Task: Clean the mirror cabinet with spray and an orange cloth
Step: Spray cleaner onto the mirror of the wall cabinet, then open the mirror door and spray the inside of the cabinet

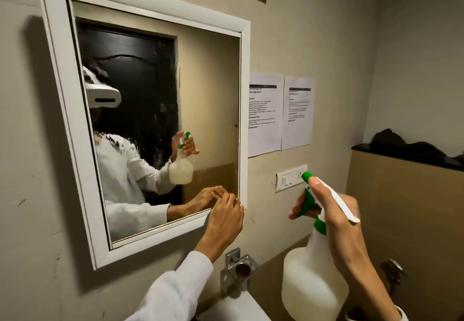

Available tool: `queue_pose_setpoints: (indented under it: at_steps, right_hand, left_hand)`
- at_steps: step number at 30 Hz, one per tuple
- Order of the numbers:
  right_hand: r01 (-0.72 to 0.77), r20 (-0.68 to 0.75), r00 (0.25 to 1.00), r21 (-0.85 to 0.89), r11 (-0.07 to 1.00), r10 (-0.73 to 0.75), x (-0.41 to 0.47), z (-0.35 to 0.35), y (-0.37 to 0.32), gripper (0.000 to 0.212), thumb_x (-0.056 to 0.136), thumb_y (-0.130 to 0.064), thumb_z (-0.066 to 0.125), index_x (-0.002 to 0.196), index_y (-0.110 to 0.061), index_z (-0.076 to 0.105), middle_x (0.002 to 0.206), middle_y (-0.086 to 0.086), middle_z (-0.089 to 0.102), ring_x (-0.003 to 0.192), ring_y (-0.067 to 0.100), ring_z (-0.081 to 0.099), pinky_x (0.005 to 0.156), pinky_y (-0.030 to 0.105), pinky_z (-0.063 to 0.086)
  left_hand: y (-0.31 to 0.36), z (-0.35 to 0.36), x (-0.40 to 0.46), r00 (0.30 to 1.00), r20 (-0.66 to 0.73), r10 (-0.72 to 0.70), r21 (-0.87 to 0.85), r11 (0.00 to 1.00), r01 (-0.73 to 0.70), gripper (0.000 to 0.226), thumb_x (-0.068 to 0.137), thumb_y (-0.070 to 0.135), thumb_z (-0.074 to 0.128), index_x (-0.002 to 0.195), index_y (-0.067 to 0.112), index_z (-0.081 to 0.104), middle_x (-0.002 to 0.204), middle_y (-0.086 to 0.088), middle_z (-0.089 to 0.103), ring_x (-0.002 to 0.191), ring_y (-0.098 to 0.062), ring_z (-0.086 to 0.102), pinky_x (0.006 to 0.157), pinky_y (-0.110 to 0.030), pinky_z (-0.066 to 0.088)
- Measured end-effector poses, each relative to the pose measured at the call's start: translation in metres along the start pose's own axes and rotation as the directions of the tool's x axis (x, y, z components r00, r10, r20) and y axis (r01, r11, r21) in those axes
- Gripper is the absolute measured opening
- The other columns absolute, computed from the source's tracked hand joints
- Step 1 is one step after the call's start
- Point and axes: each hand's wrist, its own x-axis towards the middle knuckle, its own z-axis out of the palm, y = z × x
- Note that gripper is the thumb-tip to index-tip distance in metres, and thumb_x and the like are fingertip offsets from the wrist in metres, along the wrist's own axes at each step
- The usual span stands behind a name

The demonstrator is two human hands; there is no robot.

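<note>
A: Left hand (224,216) fingers curled at the white-framed mirror cabinet's (155,109) near right corner, touching the frame. Gripping it? Cannot tell.

B: Right hand (334,210) clamped on the translucent white plastic spray bottle (311,283), right of mirror. Likely light, slick; hold the neck. Orange cloth unseen.

Left hand (226,216) reaching up, fingers curling; right hand (336,210) gripping, forefinger extending forward, both forearms rising.

The white-framed mirror cabinet (140,119) hangs left of two printed paper sheets (281,113); the white plastic switch plate (291,178) sits below them, above the white spray bottle (313,278).
</note>
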Motion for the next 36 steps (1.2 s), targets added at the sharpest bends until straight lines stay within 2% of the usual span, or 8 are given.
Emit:
queue_pose_setpoints:
  at_steps: [10,13,21,23,25,29,33,36]
  right_hand:
    - [-0.076,0.242,0.970,0.240,0.968,0.016,0.065,-0.061,0.037,0.034,0.093,-0.042,0.053,0.077,-0.021,0.075,0.070,0.010,0.069,0.063,0.028,0.070,0.070,0.048,0.062]
    - [-0.149,0.353,0.935,0.332,0.932,0.024,0.083,-0.083,0.037,0.037,0.092,-0.043,0.059,0.076,-0.013,0.073,0.069,0.012,0.067,0.063,0.032,0.069,0.069,0.051,0.061]
    - [-0.219,0.470,0.883,0.439,0.871,-0.015,0.077,-0.097,0.045,0.053,0.086,-0.058,0.061,0.076,-0.007,0.071,0.069,0.015,0.067,0.064,0.032,0.069,0.067,0.041,0.061]
    - [-0.268,0.513,0.858,0.472,0.840,-0.015,0.071,-0.090,0.042,0.061,0.080,-0.066,0.064,0.076,-0.006,0.071,0.068,0.016,0.066,0.064,0.033,0.068,0.065,0.040,0.061]
    - [-0.308,0.547,0.837,0.484,0.819,-0.009,0.065,-0.081,0.040,0.065,0.074,-0.071,0.066,0.079,-0.007,0.073,0.068,0.016,0.066,0.064,0.033,0.067,0.065,0.043,0.061]
    - [-0.384,0.624,0.781,0.504,0.773,-0.019,0.052,-0.052,0.028,0.066,0.064,-0.076,0.071,0.085,-0.014,0.077,0.068,0.016,0.067,0.062,0.032,0.068,0.072,0.052,0.060]
    - [-0.420,0.681,0.730,0.511,0.750,-0.055,0.037,-0.024,0.010,0.059,0.069,-0.073,0.070,0.085,-0.017,0.077,0.067,0.015,0.069,0.062,0.029,0.069,0.073,0.052,0.060]
    - [-0.488,0.717,0.697,0.498,0.717,-0.024,0.033,-0.002,-0.001,0.044,0.072,-0.056,0.073,0.076,-0.013,0.078,0.062,0.017,0.068,0.057,0.031,0.069,0.070,0.054,0.058]
  left_hand:
    - [0.024,-0.024,-0.008,0.985,-0.092,-0.144,0.032,0.989,0.147,0.021,0.100,0.023,0.049,0.102,0.013,0.068,0.102,-0.008,0.067,0.089,-0.022,0.060,0.081,-0.033,0.051]
    - [0.050,-0.044,-0.006,0.972,-0.085,-0.219,0.008,0.975,0.221,0.021,0.101,0.019,0.049,0.105,0.008,0.066,0.104,-0.011,0.066,0.092,-0.024,0.059,0.085,-0.038,0.052]
    - [0.111,-0.129,-0.082,0.904,-0.198,-0.378,-0.186,0.920,0.344,0.031,0.102,0.027,0.048,0.089,0.009,0.069,0.086,-0.002,0.064,0.076,-0.015,0.058,0.071,-0.028,0.052]
    - [0.118,-0.168,-0.086,0.834,-0.363,-0.415,-0.182,0.910,0.374,0.043,0.104,0.029,0.043,0.078,0.005,0.066,0.079,-0.001,0.060,0.072,-0.015,0.056,0.068,-0.024,0.048]
    - [0.120,-0.215,-0.078,0.707,-0.538,-0.459,-0.207,0.885,0.417,0.037,0.102,0.024,0.044,0.076,0.005,0.061,0.078,0.001,0.055,0.073,-0.007,0.052,0.069,-0.014,0.041]
    - [0.097,-0.317,-0.066,0.445,-0.743,-0.500,-0.288,0.839,0.462,0.017,0.100,0.031,0.045,0.104,0.020,0.057,0.093,0.001,0.058,0.087,-0.009,0.058,0.077,-0.017,0.045]
    - [0.054,-0.386,-0.050,0.364,-0.686,-0.630,-0.351,0.725,0.592,0.039,0.099,0.044,0.048,0.131,0.021,0.047,0.124,0.002,0.059,0.108,-0.007,0.057,0.091,-0.016,0.043]
    - [0.022,-0.408,-0.057,0.381,-0.713,-0.589,-0.259,0.726,0.637,0.044,0.102,0.045,0.040,0.138,0.020,0.044,0.126,0.010,0.056,0.104,0.017,0.052,0.086,0.002,0.037]
